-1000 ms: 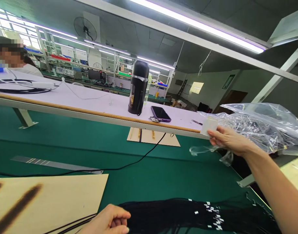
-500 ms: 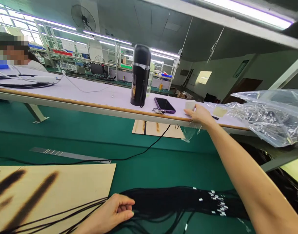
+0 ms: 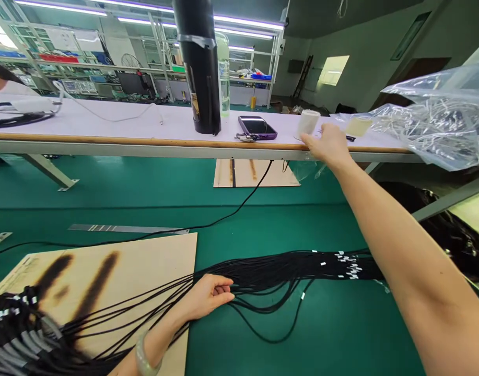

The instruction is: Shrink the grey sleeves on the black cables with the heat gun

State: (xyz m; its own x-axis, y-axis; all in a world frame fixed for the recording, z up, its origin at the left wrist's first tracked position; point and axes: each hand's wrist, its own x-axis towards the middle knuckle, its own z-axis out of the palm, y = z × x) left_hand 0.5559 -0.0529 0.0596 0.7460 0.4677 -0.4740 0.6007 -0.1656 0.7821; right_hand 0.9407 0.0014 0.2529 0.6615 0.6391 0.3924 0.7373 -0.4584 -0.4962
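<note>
My left hand (image 3: 210, 295) lies low at the centre on the green mat, fingers curled round a thick bundle of thin black cables (image 3: 286, 266) with small white tags. The bundle runs from a wooden board (image 3: 145, 261) on the left to the right edge. My right hand (image 3: 328, 146) reaches out to the front edge of the raised white shelf (image 3: 106, 141). Its fingers are loosely stretched beside a small white roll (image 3: 307, 124) standing on the shelf, fingertips near the roll's base and nothing held.
On the shelf stand a tall black flask (image 3: 198, 68), a clear bottle behind it, a purple phone (image 3: 257, 127) and a clear plastic bag of wire pieces (image 3: 439, 120). A single black cord (image 3: 239, 206) and a metal strip (image 3: 125, 228) cross the mat. A person sits far left (image 3: 0, 83).
My right hand carried the white roll from beside the plastic bag to the shelf, set it down near the phone and has let go. The view tilted down, showing more of the cables.
</note>
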